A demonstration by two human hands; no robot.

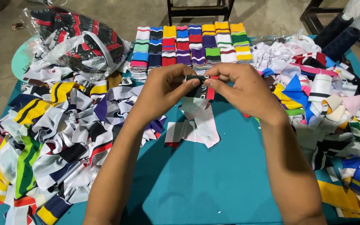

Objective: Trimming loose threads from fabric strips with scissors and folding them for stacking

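Note:
Both of my hands meet above the middle of a teal table. My left hand and my right hand pinch a small black, red and white striped knit fabric piece between thumbs and fingers. Directly below it, a few white and pink pieces lie flat on the table. Beyond my hands, neat stacks of folded striped pieces in many colours stand in rows.
A loose heap of striped pieces covers the left side. Another mixed heap fills the right. A clear plastic bag of dark pieces sits at the back left. Two dark thread cones stand at the back right. A chair frame stands behind.

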